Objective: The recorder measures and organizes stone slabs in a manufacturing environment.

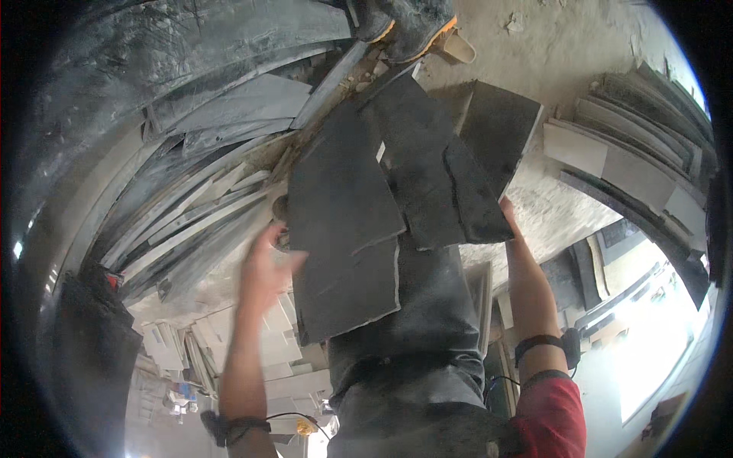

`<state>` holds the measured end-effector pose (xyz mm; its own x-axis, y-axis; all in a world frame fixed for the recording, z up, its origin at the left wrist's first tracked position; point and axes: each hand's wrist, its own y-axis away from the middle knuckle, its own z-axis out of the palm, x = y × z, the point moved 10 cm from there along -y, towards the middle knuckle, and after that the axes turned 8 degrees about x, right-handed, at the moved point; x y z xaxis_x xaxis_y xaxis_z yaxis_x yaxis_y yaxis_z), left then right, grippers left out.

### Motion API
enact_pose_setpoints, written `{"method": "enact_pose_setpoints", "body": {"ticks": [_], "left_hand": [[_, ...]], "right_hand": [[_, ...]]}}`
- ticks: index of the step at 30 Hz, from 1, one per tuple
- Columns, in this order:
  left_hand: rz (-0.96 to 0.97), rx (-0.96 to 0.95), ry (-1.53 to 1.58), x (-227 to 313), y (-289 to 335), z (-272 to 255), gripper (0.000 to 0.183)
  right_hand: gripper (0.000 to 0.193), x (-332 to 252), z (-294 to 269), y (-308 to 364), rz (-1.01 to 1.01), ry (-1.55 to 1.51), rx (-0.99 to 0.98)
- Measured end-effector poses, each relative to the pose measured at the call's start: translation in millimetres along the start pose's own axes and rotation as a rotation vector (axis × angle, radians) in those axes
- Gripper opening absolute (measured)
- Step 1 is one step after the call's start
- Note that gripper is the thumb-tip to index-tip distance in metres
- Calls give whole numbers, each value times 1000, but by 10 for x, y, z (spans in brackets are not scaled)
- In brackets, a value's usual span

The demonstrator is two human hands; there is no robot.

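Note:
Several flat dark stone slabs with broken edges lie overlapping in front of me. A big slab (340, 183) on the left covers part of a lower slab (347, 290) near my apron. To its right are a long slab (420, 168) and a narrow jagged slab (475, 195). Behind them, a squarer slab (500, 130) shows a pale edge. My left hand (267, 263), slightly blurred, has its fingers apart beside the big slab's left edge. Gripping the jagged slab's right edge is my right hand (511, 220), its fingers partly hidden behind the stone.
Long slab offcuts (195, 210) lean in rows on the left. More stacked slabs (618, 156) stand at the right, with pale tiles (279, 340) at the lower left. A boot with an orange sole edge (416, 30) is at the far side. My dark apron (408, 366) hangs below the slabs.

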<state>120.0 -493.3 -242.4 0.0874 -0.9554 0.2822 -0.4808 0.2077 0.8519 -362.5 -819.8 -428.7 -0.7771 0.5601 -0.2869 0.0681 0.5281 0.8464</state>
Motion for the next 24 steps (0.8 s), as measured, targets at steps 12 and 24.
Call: {"method": "enact_pose_setpoints", "body": {"ticks": [12, 24], "left_hand": [[917, 142, -733, 2230, 528, 1919, 56], [847, 74, -466, 2687, 986, 362, 59]], "right_hand": [[40, -382, 116, 165, -68, 283, 81], [36, 81, -10, -105, -126, 181, 27]]}}
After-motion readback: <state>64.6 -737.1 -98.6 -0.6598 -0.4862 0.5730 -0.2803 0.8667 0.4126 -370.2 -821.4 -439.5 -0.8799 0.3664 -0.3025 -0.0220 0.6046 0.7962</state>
